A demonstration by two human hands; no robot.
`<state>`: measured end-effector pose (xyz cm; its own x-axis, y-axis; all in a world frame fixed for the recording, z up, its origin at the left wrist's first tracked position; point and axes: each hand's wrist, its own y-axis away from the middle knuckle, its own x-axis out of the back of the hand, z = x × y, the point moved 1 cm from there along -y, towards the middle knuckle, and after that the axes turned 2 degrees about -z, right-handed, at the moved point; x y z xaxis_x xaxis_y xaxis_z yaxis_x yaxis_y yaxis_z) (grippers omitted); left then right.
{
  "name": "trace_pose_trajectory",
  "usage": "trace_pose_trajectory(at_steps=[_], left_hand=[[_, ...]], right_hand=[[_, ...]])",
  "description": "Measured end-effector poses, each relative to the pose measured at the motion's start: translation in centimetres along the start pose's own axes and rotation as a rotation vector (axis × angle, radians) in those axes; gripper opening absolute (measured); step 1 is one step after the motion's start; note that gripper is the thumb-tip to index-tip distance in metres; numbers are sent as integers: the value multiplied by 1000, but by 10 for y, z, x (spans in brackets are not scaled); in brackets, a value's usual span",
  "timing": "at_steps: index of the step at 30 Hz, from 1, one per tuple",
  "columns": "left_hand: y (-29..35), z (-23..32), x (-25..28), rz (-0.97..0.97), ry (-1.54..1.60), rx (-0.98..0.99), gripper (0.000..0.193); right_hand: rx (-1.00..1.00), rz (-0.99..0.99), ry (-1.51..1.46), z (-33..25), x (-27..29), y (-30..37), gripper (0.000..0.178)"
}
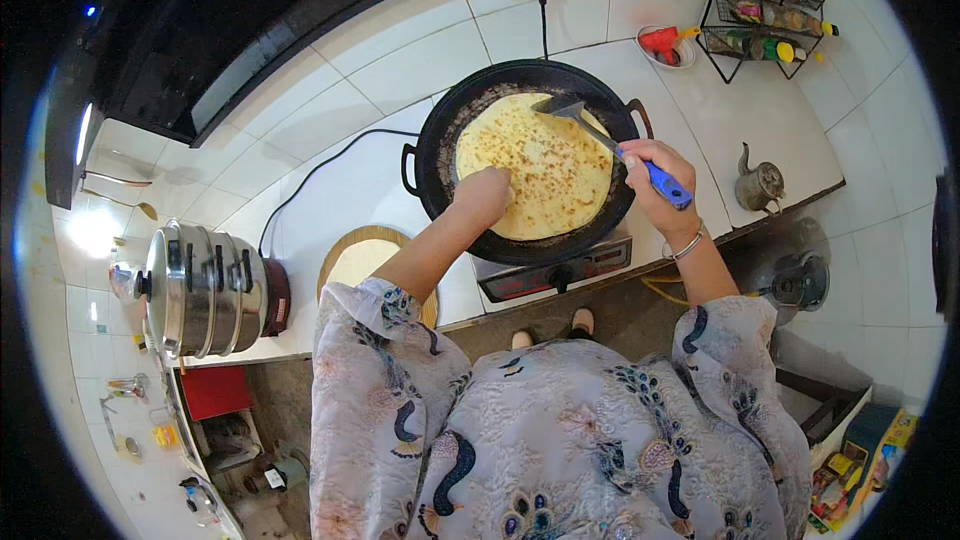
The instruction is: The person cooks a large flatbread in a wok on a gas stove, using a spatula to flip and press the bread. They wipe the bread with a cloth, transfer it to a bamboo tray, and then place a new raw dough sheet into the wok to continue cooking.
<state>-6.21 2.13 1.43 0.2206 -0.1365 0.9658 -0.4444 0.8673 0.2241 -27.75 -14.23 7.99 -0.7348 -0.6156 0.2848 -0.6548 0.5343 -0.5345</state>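
smooth plastic spatula handle (pixel 668 186), black metal pan (pixel 434 180), shiny steel steamer (pixel 206 290), glossy tiles (pixel 420 50).

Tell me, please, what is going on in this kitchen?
A person tends a large, brown-spotted flatbread in a black pan on a cooker. The right hand grips a spatula by its blue handle, with the blade at the flatbread's far edge. The left hand is at the flatbread's left part; its fingertips are hidden. Near the pan, a pale round sheet lies on a round board.
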Motion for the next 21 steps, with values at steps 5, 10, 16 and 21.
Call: trace_pose_trajectory(at_steps=[5, 10, 16, 21], left_hand=[[-32, -27, 9, -24, -140, 108, 19], [-88, -72, 14, 236, -258, 66, 14], [-84, -57, 77, 495, -19, 157, 16], [-13, -23, 46, 38, -34, 75, 20]], right_hand=[[87, 25, 229, -34, 14, 21, 6], [76, -35, 303, -93, 22, 68, 4], [-267, -68, -23, -116, 45, 73, 6], [-10, 20, 49, -60, 22, 34, 9]])
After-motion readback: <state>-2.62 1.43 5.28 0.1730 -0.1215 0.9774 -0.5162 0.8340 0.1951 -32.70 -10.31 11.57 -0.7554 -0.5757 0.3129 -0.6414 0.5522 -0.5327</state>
